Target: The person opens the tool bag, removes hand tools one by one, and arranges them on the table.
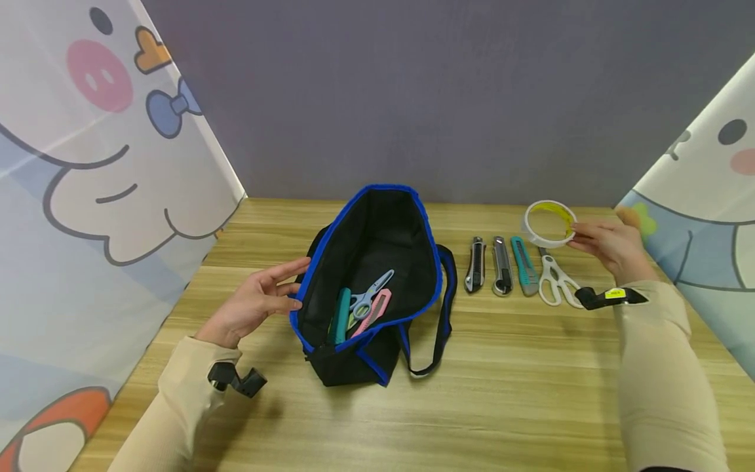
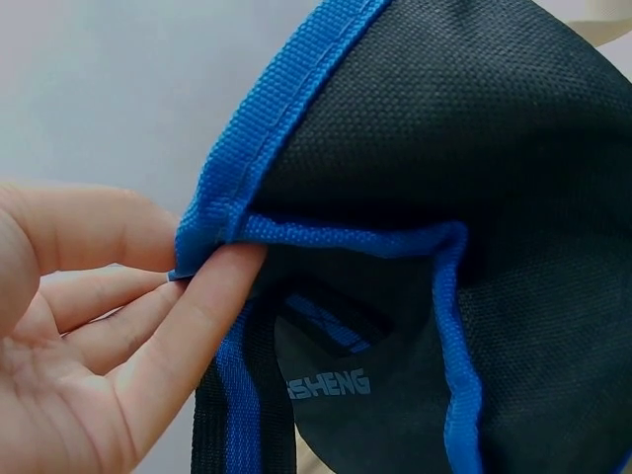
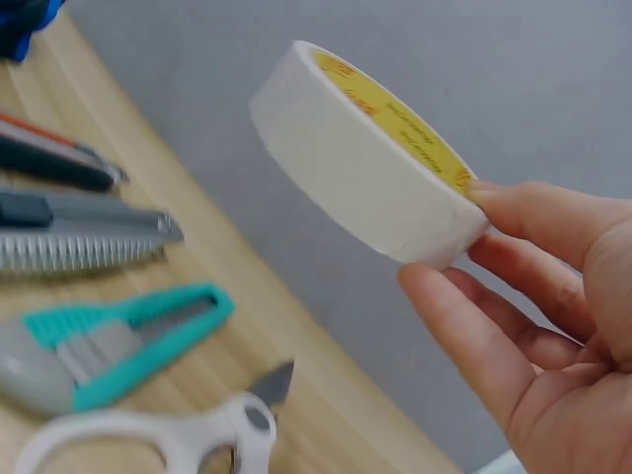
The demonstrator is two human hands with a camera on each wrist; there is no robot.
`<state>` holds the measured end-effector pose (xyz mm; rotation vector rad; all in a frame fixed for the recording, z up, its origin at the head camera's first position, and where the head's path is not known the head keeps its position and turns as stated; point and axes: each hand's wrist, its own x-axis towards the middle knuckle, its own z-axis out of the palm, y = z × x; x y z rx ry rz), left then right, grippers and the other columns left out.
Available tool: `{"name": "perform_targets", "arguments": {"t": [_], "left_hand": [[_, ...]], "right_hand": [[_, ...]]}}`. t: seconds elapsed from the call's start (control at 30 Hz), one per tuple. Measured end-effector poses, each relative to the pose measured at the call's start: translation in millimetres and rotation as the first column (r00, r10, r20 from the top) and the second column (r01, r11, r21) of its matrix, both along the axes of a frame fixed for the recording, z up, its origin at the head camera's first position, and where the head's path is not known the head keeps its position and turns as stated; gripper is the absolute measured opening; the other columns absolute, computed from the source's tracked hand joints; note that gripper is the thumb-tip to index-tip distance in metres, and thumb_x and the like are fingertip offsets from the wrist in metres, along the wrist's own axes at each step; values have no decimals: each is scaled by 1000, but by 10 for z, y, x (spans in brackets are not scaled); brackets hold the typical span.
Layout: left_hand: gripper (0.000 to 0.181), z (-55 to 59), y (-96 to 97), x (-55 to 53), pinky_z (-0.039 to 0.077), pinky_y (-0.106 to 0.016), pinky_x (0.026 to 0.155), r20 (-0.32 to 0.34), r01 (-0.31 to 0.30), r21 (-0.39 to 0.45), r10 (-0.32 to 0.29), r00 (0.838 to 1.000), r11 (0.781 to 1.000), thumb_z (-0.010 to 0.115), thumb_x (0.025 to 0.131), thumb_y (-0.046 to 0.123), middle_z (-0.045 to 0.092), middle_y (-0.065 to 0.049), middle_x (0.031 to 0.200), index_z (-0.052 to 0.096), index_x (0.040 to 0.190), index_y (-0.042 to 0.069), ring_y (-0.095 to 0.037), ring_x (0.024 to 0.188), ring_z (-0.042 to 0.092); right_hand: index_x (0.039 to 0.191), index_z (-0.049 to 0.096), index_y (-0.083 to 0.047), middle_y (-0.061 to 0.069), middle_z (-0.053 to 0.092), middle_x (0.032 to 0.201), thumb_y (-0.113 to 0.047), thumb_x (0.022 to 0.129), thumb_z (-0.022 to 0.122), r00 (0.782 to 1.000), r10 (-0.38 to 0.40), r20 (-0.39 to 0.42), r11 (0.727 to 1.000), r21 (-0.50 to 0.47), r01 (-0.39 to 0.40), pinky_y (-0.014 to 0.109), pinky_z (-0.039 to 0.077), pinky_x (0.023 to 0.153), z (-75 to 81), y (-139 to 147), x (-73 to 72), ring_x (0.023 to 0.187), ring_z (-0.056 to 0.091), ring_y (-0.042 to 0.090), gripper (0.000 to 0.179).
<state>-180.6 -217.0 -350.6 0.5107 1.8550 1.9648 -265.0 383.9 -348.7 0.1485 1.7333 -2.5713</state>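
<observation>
A black tool bag with blue trim [image 1: 354, 368] stands upright on the table, its wide mouth facing up. At its left edge, my left hand [image 1: 250, 305] pinches the blue-edged rim [image 2: 212, 222] between thumb and fingers. Light blue scissors [image 1: 361, 307], a pink box cutter [image 1: 375, 309] and a teal tool [image 1: 342, 318] lie inside. Over on the right, my right hand [image 1: 616, 248] holds a roll of white tape [image 3: 336, 173] by its side, tilted and raised above the table. The yellow inner core of the roll shows.
Right of the bag, two grey-and-black utility knives [image 1: 475, 265] [image 1: 502, 265], a teal box cutter [image 1: 524, 265] and white-handled scissors [image 1: 551, 278] lie in a row. A looped strap [image 1: 446, 308] hangs off the bag's right side. A grey wall [image 1: 425, 98] closes the back.
</observation>
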Motion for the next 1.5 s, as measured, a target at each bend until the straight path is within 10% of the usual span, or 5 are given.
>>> {"name": "perform_targets", "arguments": {"t": [0.37,0.93,1.1,1.33,1.5], "left_hand": [[73,-3,3,-9,52,-27,73,-13,9,12,-9,1000,1000,62,78,-12,31,-8,143,30,142,3,-17,102,55],[74,-1,17,-15,51,-25,72,-9,-1,5,1,1000,1000,62,78,-12,29,-10,144,28,143,1,-16,102,54],[75,-9,15,-15,51,-26,73,-9,-1,3,1,1000,1000,62,79,-11,28,-9,145,26,143,0,-17,102,54],[74,-2,17,-11,51,-26,73,-13,-5,-2,5,1000,1000,61,79,-11,27,-10,145,26,143,0,-17,102,53],[73,-4,10,-2,52,-29,74,4,-13,-9,13,1000,1000,61,79,-10,26,-11,146,28,143,3,-19,104,53]], "right_hand": [[79,74,-4,11,68,79,-2,78,71,971,-218,100,976,13,218,26,52,69,-704,731,-141,75,67,17,4],[64,65,0,12,65,63,5,87,53,934,-176,311,974,-83,211,29,54,60,-629,613,151,60,66,20,27],[65,59,-5,9,64,61,0,84,60,896,-230,379,971,35,235,28,54,60,-594,612,152,57,65,18,20],[63,60,-7,7,63,60,-4,85,60,896,-207,393,977,135,167,27,54,60,-576,639,160,56,65,17,22],[55,62,-9,4,60,55,-4,81,65,857,-357,371,929,236,285,30,52,48,-563,565,166,46,60,17,27]]}}
